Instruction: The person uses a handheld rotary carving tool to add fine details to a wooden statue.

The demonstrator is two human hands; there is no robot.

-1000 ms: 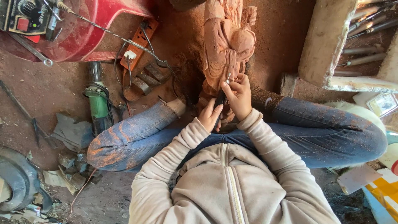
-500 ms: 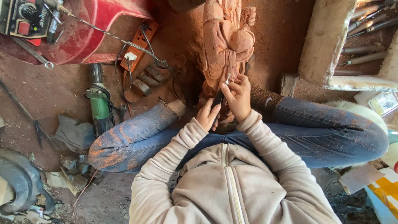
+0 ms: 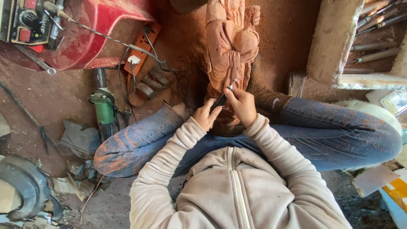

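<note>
Red machine housing (image 3: 97, 38) lay top left, control box (image 3: 23, 21) with red knobs beside it. Green power tool (image 3: 103, 108) lay on dusty floor below. Orange power strip (image 3: 142, 48) with white plug sat right of it. Left hand (image 3: 206, 115) curled loosely, fingertips touching dark handle of rotary tool (image 3: 223, 96); grip unclear. Right hand (image 3: 241, 104) closed around same tool, metal tip against reddish carved wooden figure (image 3: 231, 46), upright between knees. Orange-and-white box (image 3: 396, 191) lay bottom right.
</note>
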